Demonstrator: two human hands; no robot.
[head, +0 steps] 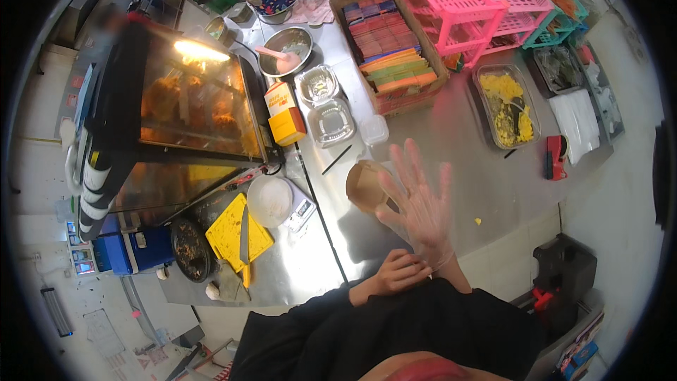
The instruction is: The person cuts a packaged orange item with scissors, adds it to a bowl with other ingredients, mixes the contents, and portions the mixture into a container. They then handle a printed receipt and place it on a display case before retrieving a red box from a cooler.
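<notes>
A clear plastic disposable glove [435, 246] covers my right hand [420, 209], which is raised over the steel table with its fingers spread and nothing in them. At the right wrist, my left hand [399, 273] is bare and pinches the glove's loose cuff. An open brown kraft paper box [364, 186] sits on the table just beyond the right hand, partly hidden by its fingers. Farther off lie a small clear plastic lid or tub [374, 130] and a black stick-like item [337, 160].
A lit glass food warmer [198, 100] stands left. Before it are a knife [244, 235] on a yellow cutting board [225, 227] and a digital scale [301, 209]. A carton of colored packets [391, 103], pink racks [465, 10] and a tub of yellow food [478, 111] stand at the back and right.
</notes>
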